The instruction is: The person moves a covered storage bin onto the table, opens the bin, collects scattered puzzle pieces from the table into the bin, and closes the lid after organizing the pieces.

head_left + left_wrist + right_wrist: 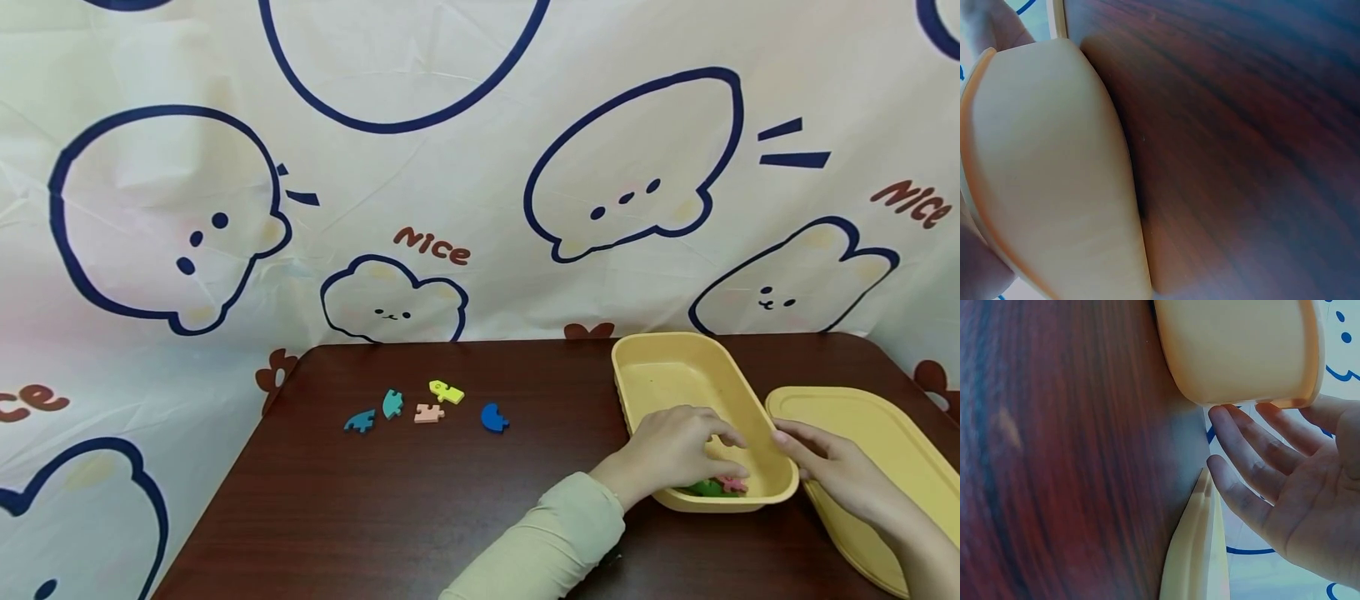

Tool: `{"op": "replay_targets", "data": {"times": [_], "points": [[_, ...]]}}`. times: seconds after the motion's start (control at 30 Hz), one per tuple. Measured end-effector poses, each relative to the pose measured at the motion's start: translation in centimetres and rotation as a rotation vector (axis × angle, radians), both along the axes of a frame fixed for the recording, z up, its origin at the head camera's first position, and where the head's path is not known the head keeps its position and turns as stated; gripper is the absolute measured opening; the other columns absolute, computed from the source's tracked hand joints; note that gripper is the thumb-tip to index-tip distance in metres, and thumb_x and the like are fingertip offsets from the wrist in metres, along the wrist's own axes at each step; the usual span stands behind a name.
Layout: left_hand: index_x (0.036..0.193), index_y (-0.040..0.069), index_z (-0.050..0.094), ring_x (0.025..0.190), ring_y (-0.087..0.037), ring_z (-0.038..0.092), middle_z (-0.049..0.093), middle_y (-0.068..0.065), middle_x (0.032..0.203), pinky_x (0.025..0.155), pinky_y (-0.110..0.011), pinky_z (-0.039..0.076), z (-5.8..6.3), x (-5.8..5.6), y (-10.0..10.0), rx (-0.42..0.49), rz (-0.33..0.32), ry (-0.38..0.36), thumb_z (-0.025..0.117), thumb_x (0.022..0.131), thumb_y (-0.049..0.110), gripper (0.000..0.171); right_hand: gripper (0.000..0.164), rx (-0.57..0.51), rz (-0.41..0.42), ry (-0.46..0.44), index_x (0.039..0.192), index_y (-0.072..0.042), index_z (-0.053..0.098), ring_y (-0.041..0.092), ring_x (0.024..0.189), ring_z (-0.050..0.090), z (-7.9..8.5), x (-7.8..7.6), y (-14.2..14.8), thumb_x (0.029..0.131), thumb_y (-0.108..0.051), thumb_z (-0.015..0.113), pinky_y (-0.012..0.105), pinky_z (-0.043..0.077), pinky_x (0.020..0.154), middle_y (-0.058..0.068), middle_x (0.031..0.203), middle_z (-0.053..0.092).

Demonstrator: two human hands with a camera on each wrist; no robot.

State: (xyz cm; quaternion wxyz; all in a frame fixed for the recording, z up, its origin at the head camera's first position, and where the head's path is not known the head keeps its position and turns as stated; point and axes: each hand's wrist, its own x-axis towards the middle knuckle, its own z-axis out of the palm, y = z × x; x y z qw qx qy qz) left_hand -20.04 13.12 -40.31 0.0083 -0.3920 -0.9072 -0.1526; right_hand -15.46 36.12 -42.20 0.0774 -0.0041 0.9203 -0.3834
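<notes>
My left hand (678, 446) reaches over the near side of a yellow plastic box (675, 358). Its thumb and forefinger are spread apart, with nothing visible between them; the other fingers are mostly hidden. Below the thumb, a green puzzle piece (708, 489) and a pink puzzle piece (732, 483) lie on the box floor. The box's wall (1054, 169) hides most of this hand in the left wrist view. My right hand (1304, 494) holds the box's right side, thumb at the rim and fingertips against the outer wall, while the little finger stands away.
A yellow lid (847, 417) lies right of the box, partly beneath the right hand. Left of the box, several puzzle pieces lie scattered: a yellow piece (447, 392), a pale pink piece (429, 414), a blue piece (493, 418) and teal ones. A printed cloth (465, 183) hangs behind the table.
</notes>
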Motion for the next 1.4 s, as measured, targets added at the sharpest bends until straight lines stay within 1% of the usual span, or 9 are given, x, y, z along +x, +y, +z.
{"op": "replay_targets", "data": {"times": [0.2, 0.37, 0.5, 0.67, 0.87, 1.0, 1.07, 1.3, 1.4], "points": [[0.111, 0.046, 0.071, 0.097, 0.016, 0.05, 0.059, 0.032, 0.108, 0.073, -0.007, 0.038, 0.0, 0.1, 0.0, 0.002, -0.009, -0.012, 0.069, 0.086, 0.059, 0.029, 0.063, -0.002, -0.005, -0.004, 0.142, 0.017, 0.036, 0.005, 0.082, 0.061, -0.1, 0.0, 0.1, 0.108, -0.036, 0.038, 0.026, 0.05, 0.066, 0.039, 0.133, 0.048], [0.111, 0.044, 0.072, 0.098, 0.016, 0.051, 0.06, 0.031, 0.107, 0.075, -0.007, 0.039, 0.4, 0.2, 0.0, 0.0, -0.032, 0.001, 0.067, 0.089, 0.056, 0.026, 0.062, -0.006, -0.007, -0.001, 0.142, 0.017, 0.036, 0.003, 0.082, 0.06, -0.1, 0.1, 0.1, 0.108, -0.035, 0.038, 0.026, 0.05, 0.066, 0.039, 0.133, 0.047], [0.111, 0.044, 0.072, 0.102, 0.014, 0.052, 0.061, 0.03, 0.111, 0.078, -0.007, 0.04, 0.7, 0.4, -0.3, 0.007, -0.028, 0.042, 0.065, 0.091, 0.054, 0.023, 0.062, -0.01, -0.004, -0.005, 0.142, 0.017, 0.035, 0.004, 0.083, 0.06, -0.2, 0.1, 0.1, 0.108, -0.035, 0.038, 0.026, 0.05, 0.066, 0.039, 0.134, 0.047], [0.112, 0.043, 0.072, 0.105, 0.011, 0.054, 0.062, 0.027, 0.116, 0.08, -0.007, 0.041, 1.1, 0.8, -1.2, 0.048, -0.008, 0.108, 0.062, 0.094, 0.052, 0.022, 0.062, -0.018, -0.003, -0.008, 0.142, 0.017, 0.035, 0.006, 0.082, 0.062, -0.2, 0.1, 0.2, 0.109, -0.035, 0.038, 0.025, 0.05, 0.067, 0.039, 0.133, 0.048], [0.118, 0.039, 0.07, 0.108, 0.009, 0.053, 0.062, 0.025, 0.117, 0.088, -0.007, 0.038, 1.8, 0.9, -2.6, 0.087, -0.038, 0.118, 0.061, 0.095, 0.05, 0.027, 0.061, -0.028, -0.004, 0.005, 0.142, 0.017, 0.036, 0.006, 0.082, 0.064, -0.4, 0.1, 0.0, 0.108, -0.034, 0.038, 0.025, 0.05, 0.067, 0.039, 0.133, 0.048], [0.122, 0.037, 0.068, 0.109, 0.008, 0.054, 0.062, 0.024, 0.118, 0.091, -0.007, 0.037, 2.2, 1.0, -3.6, 0.098, -0.061, 0.155, 0.061, 0.096, 0.048, 0.029, 0.063, -0.027, -0.009, -0.002, 0.142, 0.018, 0.035, 0.007, 0.082, 0.064, -0.5, 0.1, -0.1, 0.108, -0.035, 0.038, 0.025, 0.051, 0.068, 0.041, 0.134, 0.046], [0.122, 0.037, 0.069, 0.109, 0.007, 0.054, 0.062, 0.023, 0.118, 0.09, -0.007, 0.037, 2.4, 1.1, -4.1, 0.108, -0.072, 0.178, 0.062, 0.096, 0.047, 0.028, 0.063, -0.025, -0.01, -0.006, 0.142, 0.018, 0.035, 0.008, 0.082, 0.064, -0.5, 0.1, -0.1, 0.108, -0.036, 0.038, 0.025, 0.051, 0.068, 0.041, 0.134, 0.045], [0.12, 0.034, 0.07, 0.101, 0.004, 0.056, 0.064, 0.02, 0.116, 0.078, -0.007, 0.041, 2.7, 1.1, -5.7, 0.151, -0.104, 0.262, 0.066, 0.095, 0.041, 0.027, 0.062, -0.023, -0.008, 0.01, 0.142, 0.017, 0.036, 0.006, 0.082, 0.064, -0.4, 0.0, 0.0, 0.108, -0.035, 0.039, 0.024, 0.05, 0.067, 0.04, 0.133, 0.047], [0.119, 0.032, 0.07, 0.1, 0.004, 0.057, 0.065, 0.019, 0.113, 0.079, -0.007, 0.041, 2.5, 1.0, -6.4, 0.192, -0.124, 0.303, 0.066, 0.095, 0.038, 0.025, 0.062, -0.025, -0.01, 0.007, 0.142, 0.017, 0.036, 0.005, 0.082, 0.063, -0.3, 0.0, 0.1, 0.108, -0.035, 0.039, 0.024, 0.05, 0.068, 0.04, 0.133, 0.047]]}}
